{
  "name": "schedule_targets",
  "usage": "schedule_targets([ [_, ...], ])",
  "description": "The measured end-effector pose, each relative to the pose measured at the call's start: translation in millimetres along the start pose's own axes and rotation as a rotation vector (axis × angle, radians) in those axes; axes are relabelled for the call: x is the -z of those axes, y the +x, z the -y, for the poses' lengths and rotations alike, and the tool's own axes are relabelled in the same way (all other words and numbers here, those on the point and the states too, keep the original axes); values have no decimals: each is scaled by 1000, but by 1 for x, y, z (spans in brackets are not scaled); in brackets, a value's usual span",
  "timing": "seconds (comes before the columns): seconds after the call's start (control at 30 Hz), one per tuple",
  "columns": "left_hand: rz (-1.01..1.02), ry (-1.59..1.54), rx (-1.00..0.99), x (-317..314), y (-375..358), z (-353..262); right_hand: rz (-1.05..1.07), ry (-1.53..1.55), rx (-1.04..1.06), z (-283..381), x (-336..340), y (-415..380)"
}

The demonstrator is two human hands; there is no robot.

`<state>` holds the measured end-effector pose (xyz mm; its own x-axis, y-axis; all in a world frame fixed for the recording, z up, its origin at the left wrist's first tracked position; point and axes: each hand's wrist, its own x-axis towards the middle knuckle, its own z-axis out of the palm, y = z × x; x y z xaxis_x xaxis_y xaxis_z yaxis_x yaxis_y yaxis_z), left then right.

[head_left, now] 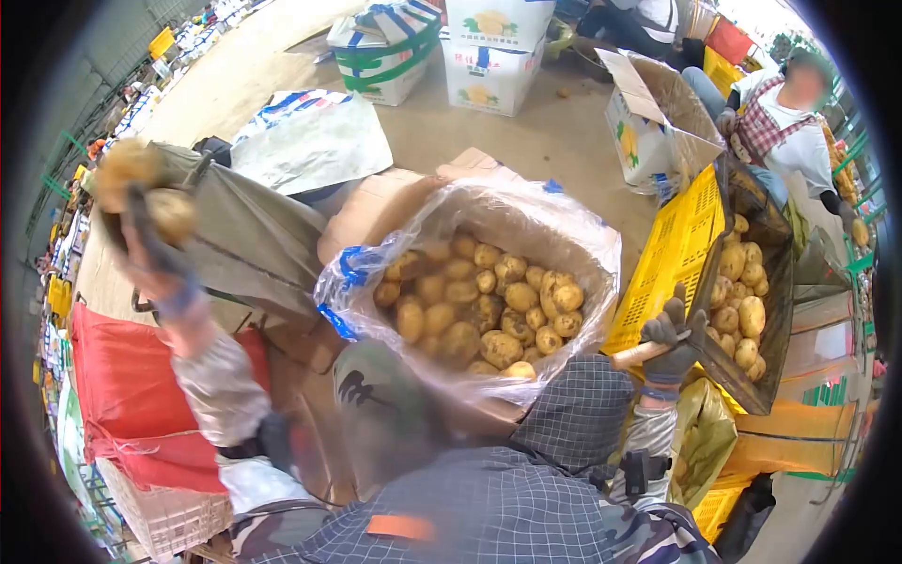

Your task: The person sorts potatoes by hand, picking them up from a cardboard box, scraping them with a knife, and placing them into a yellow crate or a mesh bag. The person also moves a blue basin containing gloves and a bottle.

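Note:
At the far left, my left hand (150, 240), in a dark glove and smeared by motion, is raised with two potatoes (172, 216) at its fingers. Below and beside it stands a grey-brown cloth-sided container (254, 230). My right hand (675, 346), in a grey glove, is beside the yellow crate (662, 254). A short wooden handle (639, 354) lies across its palm, with some fingers raised; the handle's other end is hidden. In front of my knees, a carton lined with clear plastic (597, 240) holds many potatoes (503, 348), some with dark soil patches.
More potatoes (750, 310) lie in the tilted yellow crate at right. A red cloth-covered crate (141, 385) stands at lower left. White printed boxes (493, 75) and an open carton (648, 117) are behind. A co-worker (785, 122) sits at upper right, a gloved hand near a potato.

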<state>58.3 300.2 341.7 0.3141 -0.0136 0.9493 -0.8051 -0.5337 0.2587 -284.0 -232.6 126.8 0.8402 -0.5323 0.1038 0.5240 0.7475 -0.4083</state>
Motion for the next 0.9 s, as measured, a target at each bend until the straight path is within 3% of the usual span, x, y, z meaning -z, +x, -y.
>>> schedule_targets([
  [0.03, -138, 223, -198, 15, 34, 31, 7, 42, -30, -13, -7, 5],
  [0.07, -311, -85, 92, 22, 55, 43, 15, 85, -63, -25, -14, 11],
  [0.13, 53, 538, 600, 40, 76, 27, 0, 90, -123, -43, -27, 19],
  [0.2, 577, 961, 616, 62, 63, 90, -58, 50, -158, -62, -44, 28],
  [0.23, 438, 971, 348, 61, 60, 72, -81, -5, -189, -71, -57, 29],
  [0.27, 301, 965, 84, 53, 49, 41, -69, -23, -221, -83, -59, 29],
  [0.37, 212, 851, -242, 21, 40, -45, -60, -100, -358, -114, -59, 27],
  [0.4, 275, 617, -203, 14, 25, -45, -84, -125, -435, -125, -61, 24],
  [0.43, 271, 585, -252, 7, -12, -34, -104, -179, -523, -134, -61, 20],
  [0.47, 461, 312, -75, -15, -14, -64, -119, -234, -611, -143, -62, 17],
  [0.5, 619, 274, 139, -31, -44, -64, -146, -400, -631, -149, -65, 13],
  [0.6, 938, 328, 60, -80, -124, -43, -80, -668, -662, -157, -49, 6],
  [0.67, 1158, 357, 253, -89, -135, -57, -11, -861, -533, -159, -56, 6],
  [0.73, 933, 306, 272, -82, -156, -55, -62, -830, -392, -162, -49, 11],
  [0.83, 816, 280, 381, -46, -171, -43, 48, -1091, -150, -165, -8, 20],
  [0.9, 847, 272, 480, -8, -179, -33, 58, -985, -469, -179, -9, 19],
])
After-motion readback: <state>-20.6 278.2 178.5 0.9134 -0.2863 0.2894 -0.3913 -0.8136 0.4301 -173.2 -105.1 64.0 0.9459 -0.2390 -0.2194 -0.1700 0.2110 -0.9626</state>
